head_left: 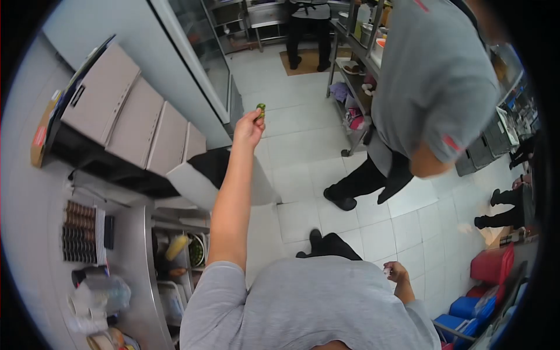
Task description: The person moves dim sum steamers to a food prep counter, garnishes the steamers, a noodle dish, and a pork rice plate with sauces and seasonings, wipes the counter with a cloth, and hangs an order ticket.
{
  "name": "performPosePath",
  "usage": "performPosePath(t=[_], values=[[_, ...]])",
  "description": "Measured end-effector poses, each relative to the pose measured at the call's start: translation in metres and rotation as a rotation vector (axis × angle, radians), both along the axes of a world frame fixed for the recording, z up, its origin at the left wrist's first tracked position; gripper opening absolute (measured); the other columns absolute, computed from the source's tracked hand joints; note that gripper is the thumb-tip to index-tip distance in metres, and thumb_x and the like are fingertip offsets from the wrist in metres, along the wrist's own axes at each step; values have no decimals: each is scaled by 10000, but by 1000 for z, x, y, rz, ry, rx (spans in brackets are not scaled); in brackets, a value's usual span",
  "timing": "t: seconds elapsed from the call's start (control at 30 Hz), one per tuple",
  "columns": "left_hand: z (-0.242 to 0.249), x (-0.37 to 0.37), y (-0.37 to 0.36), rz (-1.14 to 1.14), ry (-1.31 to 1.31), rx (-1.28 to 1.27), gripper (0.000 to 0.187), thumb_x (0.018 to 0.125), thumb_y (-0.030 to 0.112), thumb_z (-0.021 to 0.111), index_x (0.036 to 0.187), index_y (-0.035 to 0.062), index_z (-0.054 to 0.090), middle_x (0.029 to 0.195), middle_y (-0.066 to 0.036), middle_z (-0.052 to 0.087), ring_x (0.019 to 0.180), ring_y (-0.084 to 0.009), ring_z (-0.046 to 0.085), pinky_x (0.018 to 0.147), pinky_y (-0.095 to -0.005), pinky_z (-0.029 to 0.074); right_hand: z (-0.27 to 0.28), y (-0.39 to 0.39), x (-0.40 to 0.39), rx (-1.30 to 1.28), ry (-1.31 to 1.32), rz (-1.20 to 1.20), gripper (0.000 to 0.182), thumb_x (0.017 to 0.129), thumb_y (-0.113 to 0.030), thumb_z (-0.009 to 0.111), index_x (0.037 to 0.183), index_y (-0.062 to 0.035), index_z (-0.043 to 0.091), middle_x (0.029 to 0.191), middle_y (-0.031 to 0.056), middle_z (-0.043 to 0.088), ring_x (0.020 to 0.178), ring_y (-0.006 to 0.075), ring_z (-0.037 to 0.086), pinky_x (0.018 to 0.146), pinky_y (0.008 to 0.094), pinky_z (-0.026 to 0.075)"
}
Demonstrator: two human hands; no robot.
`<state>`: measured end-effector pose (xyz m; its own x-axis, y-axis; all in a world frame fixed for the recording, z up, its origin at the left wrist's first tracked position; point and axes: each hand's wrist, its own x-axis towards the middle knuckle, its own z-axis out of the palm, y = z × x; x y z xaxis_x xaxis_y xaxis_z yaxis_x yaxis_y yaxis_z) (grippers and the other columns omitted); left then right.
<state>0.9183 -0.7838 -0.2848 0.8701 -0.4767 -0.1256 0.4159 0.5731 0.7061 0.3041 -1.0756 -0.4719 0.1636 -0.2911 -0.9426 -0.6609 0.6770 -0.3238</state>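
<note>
My left arm reaches far forward, and my left hand (249,129) is closed in a pinch. Between its fingertips is a small green piece (261,109), with some yellowish colour on it; it looks like cut vegetable or fruit, too small to name. This hand is over the tiled floor, near the frame of a glass door (204,52). Down at my right side, my right hand (398,272) is closed around a small white object (387,272), mostly hidden by the fingers.
A person in a grey shirt (431,87) stands close at front right, beside a wheeled metal shelf (356,87). Stacked grey panels (125,111) line the left wall above a steel counter (131,256). Red bins (493,265) and blue bins (466,309) stand at right. Other people are farther off.
</note>
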Motion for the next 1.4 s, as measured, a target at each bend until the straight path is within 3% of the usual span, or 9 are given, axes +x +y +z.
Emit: performPosePath(t=[0.1,0.33,0.6,0.73,0.9,1.03,1.17,1.33,1.4], values=[[-8,34,-61,-52,27,-42,79,823,73,581,833,17,526,711,-36,514,543,-101,423,488,-223,340,-25,-11,5,-80,-167,222,264,713,10,487,973,20,523,748,137,571,685,237,569,631,340,504],[-10,155,-155,-71,38,-15,81,820,77,580,820,11,533,713,-51,525,530,-102,429,482,-230,353,-43,-80,98,-256,-193,342,220,741,25,484,961,36,484,754,143,554,613,253,594,536,331,526],[-7,293,-193,58,25,47,79,822,81,574,820,16,529,674,-37,502,511,-97,419,471,-232,353,-25,-179,312,-459,-173,330,179,774,42,481,947,53,439,760,149,534,531,271,623,428,321,552],[-33,347,-228,-26,34,112,77,813,78,580,811,19,529,662,-35,499,504,-94,419,457,-233,353,-17,-206,409,-626,-260,321,132,757,65,506,864,26,440,629,137,541,437,214,587,309,276,434],[-95,410,-298,-172,95,206,75,803,77,584,788,25,532,633,-40,499,473,-94,414,430,-240,350,-44,-220,511,-523,-304,285,121,757,12,494,870,38,459,609,154,554,398,231,566,294,293,402],[-138,471,-349,-242,243,212,84,798,78,580,763,20,529,634,-42,500,476,-101,420,431,-243,351,-20,-220,610,-322,-335,172,54,775,-31,466,812,9,463,645,165,582,448,231,583,331,277,434],[-140,557,-369,-253,392,168,73,792,75,576,759,27,532,633,-42,497,495,-103,431,458,-244,360,6,-230,728,-326,-321,280,27,753,-25,480,768,-5,470,641,151,582,424,199,562,321,262,414],[-133,704,-355,-29,379,68,62,795,80,570,759,54,528,639,-43,519,488,-105,451,429,-237,364,21,-241,859,-315,-399,302,105,751,-33,471,826,-15,543,636,80,570,448,130,514,361,226,402],[-123,769,-330,104,398,3,43,805,71,544,767,56,529,636,-44,518,476,-112,460,419,-225,396,11,-254,884,-297,-372,434,132,765,-53,462,847,-22,560,653,68,570,456,122,513,380,226,398]])
